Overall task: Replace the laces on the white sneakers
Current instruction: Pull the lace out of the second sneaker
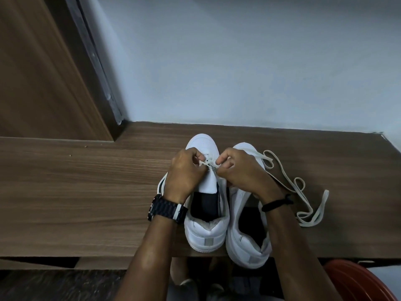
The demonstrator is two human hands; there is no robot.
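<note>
Both the left hand (184,170) and right hand (238,168) pinch the lace (208,162) over the left sneaker (206,231); a loose lace (303,192) lies on the tabletop (86,192).

Black link-strap watch (167,208) on left wrist; black band (275,204) on right; forearms bare.

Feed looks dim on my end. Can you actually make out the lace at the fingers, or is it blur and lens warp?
Head view: dim, flat light with a bluish cast and no glare; the lace pinched between the left hand and right hand is soft, eyelets unreadable; wide-angle bending curves the table edge and wall line; the loose lace beside the right sneaker reads clearly.
</note>
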